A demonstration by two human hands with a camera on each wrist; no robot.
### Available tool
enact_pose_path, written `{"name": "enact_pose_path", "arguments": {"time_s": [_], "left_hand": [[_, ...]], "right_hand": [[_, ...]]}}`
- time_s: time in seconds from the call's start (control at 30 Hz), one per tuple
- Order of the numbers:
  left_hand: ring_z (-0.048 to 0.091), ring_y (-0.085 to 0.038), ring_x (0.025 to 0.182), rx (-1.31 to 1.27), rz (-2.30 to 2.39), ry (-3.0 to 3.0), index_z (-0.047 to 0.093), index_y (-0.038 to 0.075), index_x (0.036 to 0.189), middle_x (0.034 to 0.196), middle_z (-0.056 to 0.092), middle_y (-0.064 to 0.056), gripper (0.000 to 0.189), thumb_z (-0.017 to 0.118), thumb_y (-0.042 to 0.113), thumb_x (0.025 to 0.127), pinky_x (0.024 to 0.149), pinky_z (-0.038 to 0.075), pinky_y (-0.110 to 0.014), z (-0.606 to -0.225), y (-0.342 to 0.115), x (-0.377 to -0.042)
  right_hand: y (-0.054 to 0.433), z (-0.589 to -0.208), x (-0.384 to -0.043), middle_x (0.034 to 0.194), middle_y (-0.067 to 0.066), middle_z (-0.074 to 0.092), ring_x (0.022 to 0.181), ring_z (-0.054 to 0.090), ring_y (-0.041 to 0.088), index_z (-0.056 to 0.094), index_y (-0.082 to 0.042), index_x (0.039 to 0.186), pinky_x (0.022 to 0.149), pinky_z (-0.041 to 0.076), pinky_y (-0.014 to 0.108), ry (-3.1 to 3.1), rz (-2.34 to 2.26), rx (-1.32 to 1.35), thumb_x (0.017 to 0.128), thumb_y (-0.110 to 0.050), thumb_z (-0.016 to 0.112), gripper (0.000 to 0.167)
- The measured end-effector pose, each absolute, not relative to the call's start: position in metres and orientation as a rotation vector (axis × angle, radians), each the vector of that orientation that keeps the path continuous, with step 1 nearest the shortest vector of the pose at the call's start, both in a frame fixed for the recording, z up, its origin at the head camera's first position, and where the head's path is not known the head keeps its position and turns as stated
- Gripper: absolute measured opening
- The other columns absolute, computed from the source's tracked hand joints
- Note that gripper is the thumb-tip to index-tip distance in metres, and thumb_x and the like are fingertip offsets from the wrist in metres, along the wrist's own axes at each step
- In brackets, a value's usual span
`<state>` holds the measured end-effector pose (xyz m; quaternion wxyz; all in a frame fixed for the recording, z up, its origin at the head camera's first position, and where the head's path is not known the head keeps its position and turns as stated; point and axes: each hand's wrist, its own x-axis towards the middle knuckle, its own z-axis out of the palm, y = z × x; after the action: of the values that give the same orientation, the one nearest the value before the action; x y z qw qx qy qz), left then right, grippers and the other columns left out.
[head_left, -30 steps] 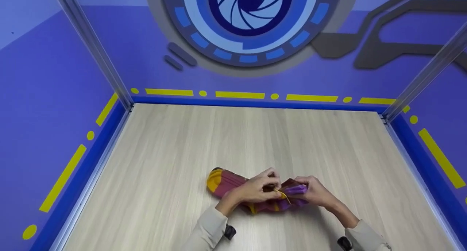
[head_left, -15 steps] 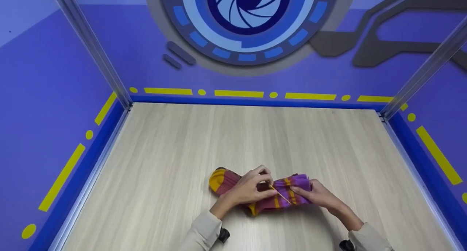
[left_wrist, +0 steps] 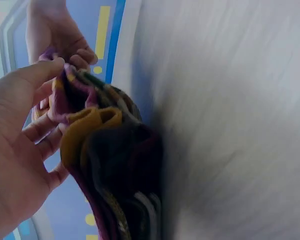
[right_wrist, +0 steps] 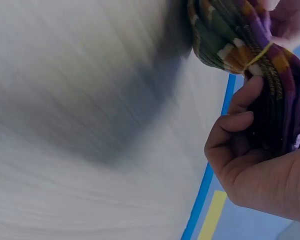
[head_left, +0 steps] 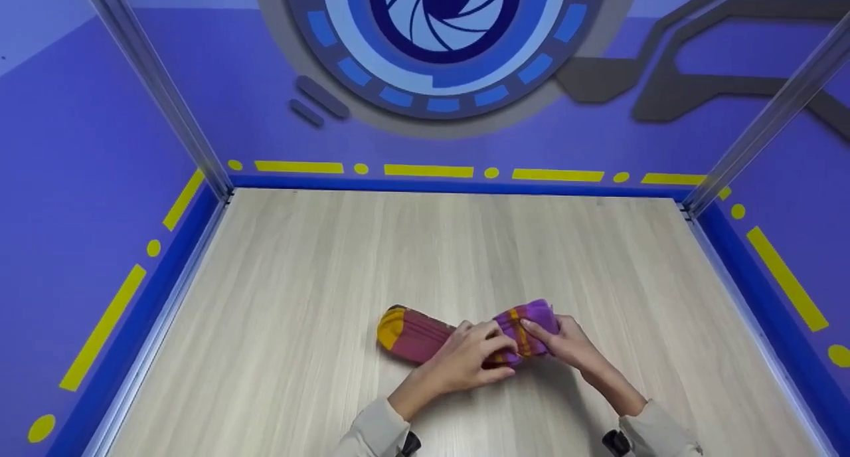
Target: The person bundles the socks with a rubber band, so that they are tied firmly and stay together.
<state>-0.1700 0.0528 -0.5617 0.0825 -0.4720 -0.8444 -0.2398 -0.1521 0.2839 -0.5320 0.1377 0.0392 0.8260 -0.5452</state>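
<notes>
A bundle of socks (head_left: 415,337), maroon with mustard toes and purple striped cuffs, lies across the front of the table. Layered green, dark and maroon socks (right_wrist: 225,37) show at its side. A thin yellow rubber band (right_wrist: 260,56) runs around the bundle near the cuffs. My left hand (head_left: 465,359) lies over the middle, its curved fingers on the socks; in the left wrist view, its thumb (left_wrist: 45,71) reaches the purple part. With fingers curled under and thumb on top, my right hand (head_left: 572,344) grips the cuff end, which is raised toward the back.
The wood-grain tabletop (head_left: 319,277) surrounds the bundle. Blue-purple panels with yellow marks (head_left: 428,171) enclose the back and both sides. Metal posts (head_left: 159,91) stand at the rear corners.
The yellow band, earlier pulled out by my left fingers, is no longer seen stretched in the head view. My right hand has turned the cuff end upward and toward the back.
</notes>
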Motion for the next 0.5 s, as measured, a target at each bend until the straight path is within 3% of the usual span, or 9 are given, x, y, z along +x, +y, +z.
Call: {"name": "enact_pose_path", "arguments": {"time_s": [0.13, 0.3, 0.4, 0.5], "left_hand": [[0.046, -0.004, 0.079, -1.362, -0.603, -2.517, 0.061, 0.025, 0.103, 0.093, 0.051, 0.008, 0.034, 0.073, 0.054, 0.089, 0.075, 0.032, -0.021, -0.560, 0.057, -0.167], [0.047, -0.006, 0.081, -1.383, -0.651, -2.509, 0.056, 0.022, 0.091, 0.093, 0.050, 0.007, 0.035, 0.074, 0.053, 0.088, 0.076, 0.033, -0.022, -0.560, 0.048, -0.168], [0.057, -0.008, 0.096, -1.365, -0.769, -2.546, 0.063, 0.023, 0.105, 0.110, 0.057, 0.004, 0.029, 0.075, 0.045, 0.091, 0.085, 0.044, -0.025, -0.565, 0.033, -0.168], [0.062, -0.015, 0.109, -1.240, -0.834, -2.597, 0.063, 0.024, 0.125, 0.126, 0.059, -0.002, 0.037, 0.073, 0.039, 0.093, 0.093, 0.051, -0.034, -0.570, 0.015, -0.167]], "right_hand": [[0.281, -0.530, -0.153, 0.077, -0.004, 0.067, 0.068, 0.056, 0.008, 0.066, -0.001, 0.106, 0.061, 0.047, 0.025, 2.340, -1.597, 0.221, 0.100, -0.037, 0.063, 0.036], [0.289, -0.535, -0.156, 0.075, -0.006, 0.067, 0.068, 0.059, 0.008, 0.065, -0.006, 0.103, 0.065, 0.052, 0.027, 2.261, -1.624, 0.326, 0.101, -0.042, 0.061, 0.036], [0.297, -0.543, -0.158, 0.079, -0.005, 0.068, 0.070, 0.062, 0.009, 0.065, -0.004, 0.107, 0.067, 0.055, 0.028, 2.248, -1.630, 0.358, 0.102, -0.042, 0.060, 0.039], [0.305, -0.552, -0.156, 0.090, 0.001, 0.070, 0.081, 0.062, 0.011, 0.063, 0.000, 0.118, 0.073, 0.053, 0.026, 2.307, -1.587, 0.342, 0.102, -0.040, 0.060, 0.044]]}}
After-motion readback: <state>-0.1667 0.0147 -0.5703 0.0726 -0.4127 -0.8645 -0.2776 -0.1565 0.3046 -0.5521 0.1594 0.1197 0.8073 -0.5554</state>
